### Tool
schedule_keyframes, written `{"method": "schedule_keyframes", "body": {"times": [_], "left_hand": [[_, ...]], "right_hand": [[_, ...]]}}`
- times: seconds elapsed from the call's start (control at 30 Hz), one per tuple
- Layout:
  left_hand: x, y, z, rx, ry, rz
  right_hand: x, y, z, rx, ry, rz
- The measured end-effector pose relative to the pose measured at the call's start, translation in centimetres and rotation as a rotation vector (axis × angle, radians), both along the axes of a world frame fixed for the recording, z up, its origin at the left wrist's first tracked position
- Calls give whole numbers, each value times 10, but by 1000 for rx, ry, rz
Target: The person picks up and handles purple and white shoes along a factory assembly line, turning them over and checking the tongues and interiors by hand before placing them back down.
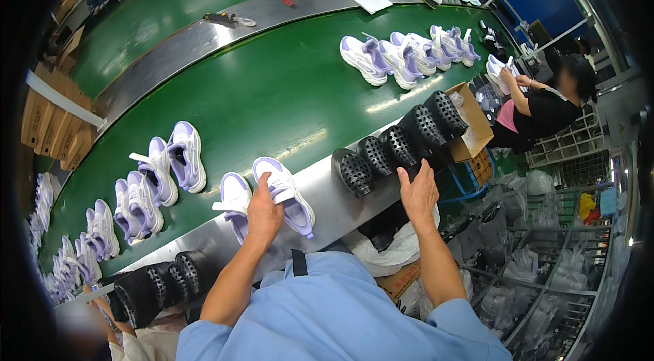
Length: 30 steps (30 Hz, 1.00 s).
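left hand point(263, 211) grips a white-lilac sneaker point(286, 194) on the steel ledge point(334, 208) beside its mate point(235, 206); right hand point(417, 192) open, reaching the black perforated lasts point(398, 146). many pairs ride the green belt point(272, 95) (work seems midway).

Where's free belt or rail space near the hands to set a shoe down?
Widest bare patch: green belt between the near shoe pair under the left hand and the far shoe row. Steel rail is bare between that pair and the black perforated lasts by the right hand. Crowded: belt's left end.
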State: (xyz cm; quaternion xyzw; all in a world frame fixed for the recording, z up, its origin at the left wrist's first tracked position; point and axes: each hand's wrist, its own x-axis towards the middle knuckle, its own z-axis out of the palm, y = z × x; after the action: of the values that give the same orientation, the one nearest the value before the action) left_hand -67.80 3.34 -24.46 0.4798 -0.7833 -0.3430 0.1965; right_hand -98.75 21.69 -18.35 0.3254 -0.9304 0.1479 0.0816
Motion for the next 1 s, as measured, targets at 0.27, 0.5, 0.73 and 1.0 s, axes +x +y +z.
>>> {"method": "schedule_keyframes", "body": {"times": [0.27, 0.5, 0.73, 1.0], "left_hand": [[-4, 4, -9, -85, 126, 243], [8, -11, -21, 87, 5, 215], [-4, -17, -17, 88, 189, -155], [-22, -27, -17, 142, 106, -384]], "right_hand": [[-40, -5, -14, 292, 135, 57], [104, -12, 55, 97, -578, 557], [141, -50, 12, 334, -474, 478], [164, -59, -63, 90, -271, 596]]}}
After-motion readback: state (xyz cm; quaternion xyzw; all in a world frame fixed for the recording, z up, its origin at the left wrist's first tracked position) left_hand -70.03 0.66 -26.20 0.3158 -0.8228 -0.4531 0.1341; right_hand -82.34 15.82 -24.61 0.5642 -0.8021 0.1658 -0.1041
